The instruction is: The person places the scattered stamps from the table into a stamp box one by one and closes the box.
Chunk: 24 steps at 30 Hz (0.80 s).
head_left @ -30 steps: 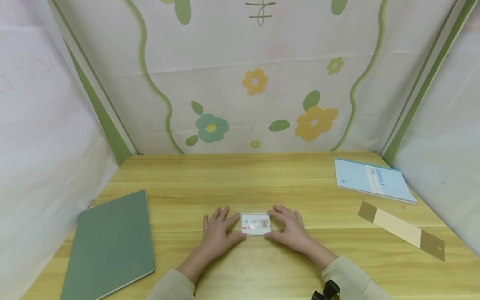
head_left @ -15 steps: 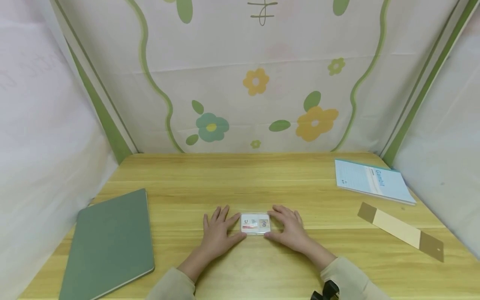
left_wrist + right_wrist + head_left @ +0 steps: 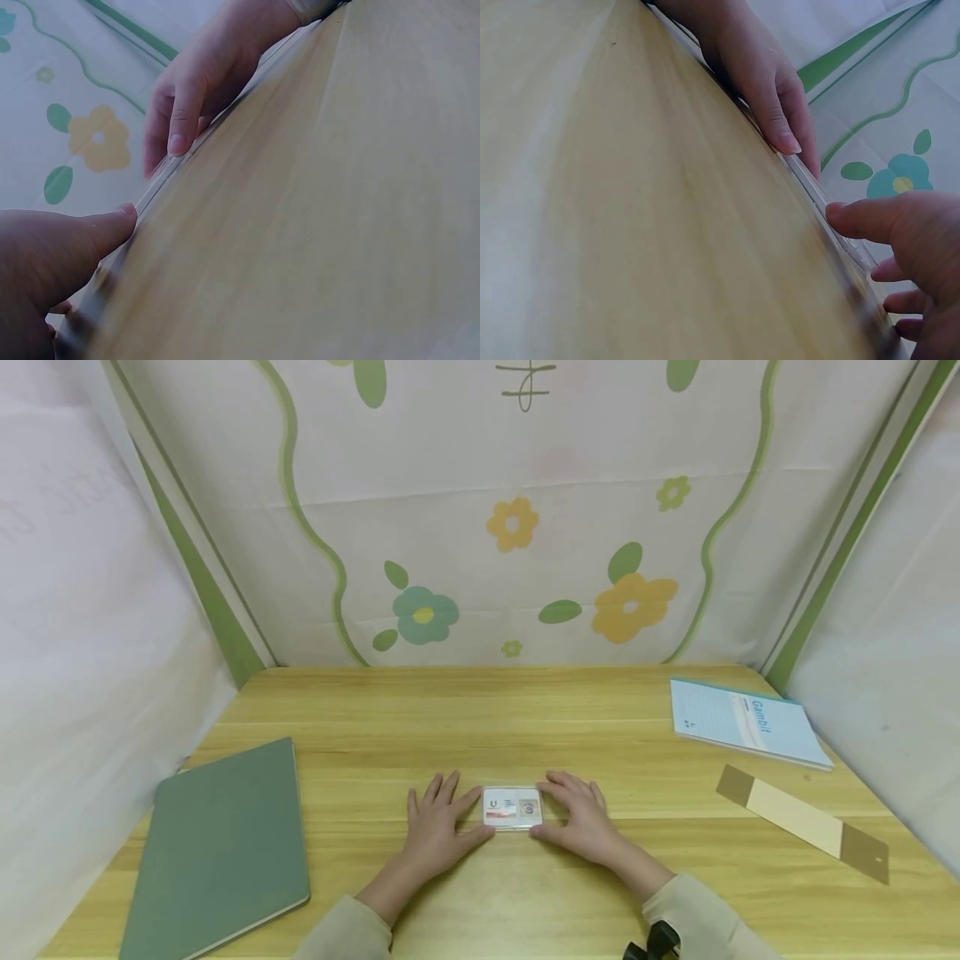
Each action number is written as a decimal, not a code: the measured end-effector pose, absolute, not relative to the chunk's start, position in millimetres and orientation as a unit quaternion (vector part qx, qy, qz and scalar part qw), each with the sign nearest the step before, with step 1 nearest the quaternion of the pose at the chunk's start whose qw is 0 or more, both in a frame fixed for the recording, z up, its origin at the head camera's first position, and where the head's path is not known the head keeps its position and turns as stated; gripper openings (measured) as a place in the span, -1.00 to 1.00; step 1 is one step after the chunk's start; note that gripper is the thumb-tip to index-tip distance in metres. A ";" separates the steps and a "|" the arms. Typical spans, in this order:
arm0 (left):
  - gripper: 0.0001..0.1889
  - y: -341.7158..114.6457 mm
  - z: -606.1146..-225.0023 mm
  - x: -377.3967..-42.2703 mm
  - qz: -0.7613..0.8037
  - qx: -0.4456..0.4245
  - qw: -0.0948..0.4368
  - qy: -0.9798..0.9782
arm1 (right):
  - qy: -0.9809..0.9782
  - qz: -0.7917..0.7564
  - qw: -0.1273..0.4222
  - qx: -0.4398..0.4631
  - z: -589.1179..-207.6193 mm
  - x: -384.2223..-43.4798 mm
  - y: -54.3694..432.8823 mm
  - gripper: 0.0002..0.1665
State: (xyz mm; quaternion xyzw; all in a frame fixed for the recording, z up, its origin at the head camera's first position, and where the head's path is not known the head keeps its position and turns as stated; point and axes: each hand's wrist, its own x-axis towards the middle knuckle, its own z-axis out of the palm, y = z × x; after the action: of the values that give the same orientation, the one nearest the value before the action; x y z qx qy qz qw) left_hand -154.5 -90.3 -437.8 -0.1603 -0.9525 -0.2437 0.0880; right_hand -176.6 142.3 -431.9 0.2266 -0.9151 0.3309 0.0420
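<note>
The clear card holder (image 3: 512, 807) lay flat near the front middle of the wooden table (image 3: 525, 718), long axis running left to right, printed face up. The left hand (image 3: 435, 822) and right hand (image 3: 581, 817) pinched its short ends between thumb and fingers; it was gripped but not yet lifted.

I'm seeing the print on the clear card case (image 3: 512, 807) coming out too small to read from the head view. In both wrist views it's showing only as a blurred edge (image 3: 154, 191). My forearms are getting cut off by the bottom edge. The green notebook (image 3: 221, 847) is running off at its lower corner. The small text on the blue booklet (image 3: 746, 722) is staying illegible.
</note>
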 end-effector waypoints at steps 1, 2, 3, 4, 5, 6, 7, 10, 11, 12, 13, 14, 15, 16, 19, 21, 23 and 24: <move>-0.35 -90.1 -437.7 -154.5 -0.243 -0.160 0.088 -0.953 | -0.915 0.330 0.042 0.226 -431.9 -176.4 142.6 -0.25; -0.35 -89.9 -437.6 -154.6 -0.242 -0.160 0.088 -0.953 | -0.916 0.329 0.042 0.226 -431.9 -176.2 142.8 -0.25; -0.35 -89.7 -437.5 -154.6 -0.240 -0.159 0.088 -0.953 | -0.916 0.328 0.043 0.226 -431.9 -176.0 142.9 -0.25; -0.35 -89.6 -437.5 -154.6 -0.239 -0.159 0.088 -0.954 | -0.917 0.327 0.043 0.226 -431.9 -175.8 143.0 -0.25; -0.35 -89.5 -437.2 -154.6 -0.238 -0.159 0.088 -0.954 | -0.917 0.327 0.043 0.226 -432.0 -175.6 143.1 -0.25; -0.35 -89.4 -437.1 -154.6 -0.238 -0.158 0.088 -0.954 | -0.917 0.326 0.044 0.226 -432.3 -175.6 143.1 -0.25; -0.35 -89.4 -437.1 -154.7 -0.237 -0.159 0.089 -0.954 | -0.918 0.324 0.045 0.226 -432.5 -175.7 143.1 -0.25; -0.35 -89.1 -437.4 -154.9 -0.237 -0.158 0.088 -0.955 | -0.919 0.317 0.049 0.228 -432.8 -176.0 143.1 -0.26; -0.35 -89.0 -437.4 -155.0 -0.237 -0.157 0.088 -0.955 | -0.920 0.314 0.051 0.229 -433.0 -176.3 142.9 -0.26; -0.35 -88.9 -437.6 -155.2 -0.236 -0.157 0.088 -0.955 | -0.921 0.309 0.053 0.231 -433.2 -176.7 142.8 -0.26; -0.35 -88.9 -437.8 -155.4 -0.235 -0.156 0.088 -0.955 | -0.922 0.307 0.055 0.232 -433.2 -176.9 142.6 -0.26; -0.35 -89.0 -438.0 -155.6 -0.234 -0.155 0.088 -0.956 | -0.922 0.304 0.056 0.233 -433.1 -177.1 142.3 -0.26; -0.34 -89.0 -438.1 -155.6 -0.233 -0.154 0.089 -0.956 | -0.923 0.301 0.057 0.234 -433.2 -177.5 142.0 -0.26; -0.34 -89.1 -438.2 -155.5 -0.233 -0.154 0.090 -0.956 | -0.923 0.300 0.057 0.235 -433.3 -177.9 141.5 -0.27; -0.34 -90.1 -438.7 -155.5 -0.232 -0.155 0.089 -0.956 | -0.922 0.302 0.050 0.238 -433.2 -178.2 141.0 -0.24; -0.33 -91.2 -438.3 -155.3 -0.231 -0.158 0.086 -0.956 | -0.921 0.303 0.041 0.241 -432.4 -178.1 141.5 -0.20; -0.32 -93.5 -437.4 -156.0 -0.227 -0.161 0.085 -0.957 | -0.920 0.304 0.029 0.244 -430.1 -177.9 142.8 -0.14; -0.31 -94.9 -436.3 -156.9 -0.226 -0.161 0.086 -0.957 | -0.920 0.303 0.024 0.248 -427.8 -178.3 143.8 -0.12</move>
State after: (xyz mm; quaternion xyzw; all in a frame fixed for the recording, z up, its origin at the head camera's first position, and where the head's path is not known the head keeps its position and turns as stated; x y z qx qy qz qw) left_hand -156.9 -94.9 -436.3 -0.1610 -0.9570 -0.2255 0.0857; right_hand -178.3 143.8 -427.8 0.2481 -0.9198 0.3030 0.0244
